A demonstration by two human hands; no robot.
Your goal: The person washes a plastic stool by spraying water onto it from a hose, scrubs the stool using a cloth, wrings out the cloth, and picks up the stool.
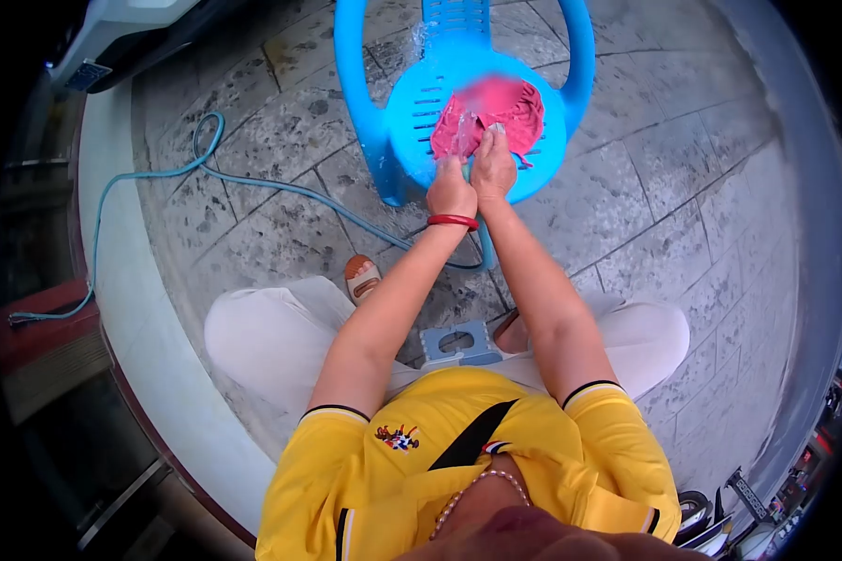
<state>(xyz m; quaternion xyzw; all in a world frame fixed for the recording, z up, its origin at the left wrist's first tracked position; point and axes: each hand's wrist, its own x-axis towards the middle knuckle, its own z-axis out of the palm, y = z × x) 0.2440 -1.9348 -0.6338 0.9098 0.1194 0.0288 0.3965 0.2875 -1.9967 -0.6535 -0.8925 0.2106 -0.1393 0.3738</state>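
A wet pink cloth lies bunched on the seat of a blue plastic chair. My left hand, with a red bracelet at the wrist, is closed at the chair's front edge, around the end of a blue-green hose. A clear stream of water runs from there onto the cloth. Right beside it, my right hand has its fingers closed on the near edge of the cloth. Its fingertips are partly hidden. Both hands are close together, and the hose passes up between the wrists.
The hose loops over wet grey paving to the left. A small grey-blue stool stands between my knees. Part of a vehicle shows at the upper left, and a parked two-wheeler at the lower right.
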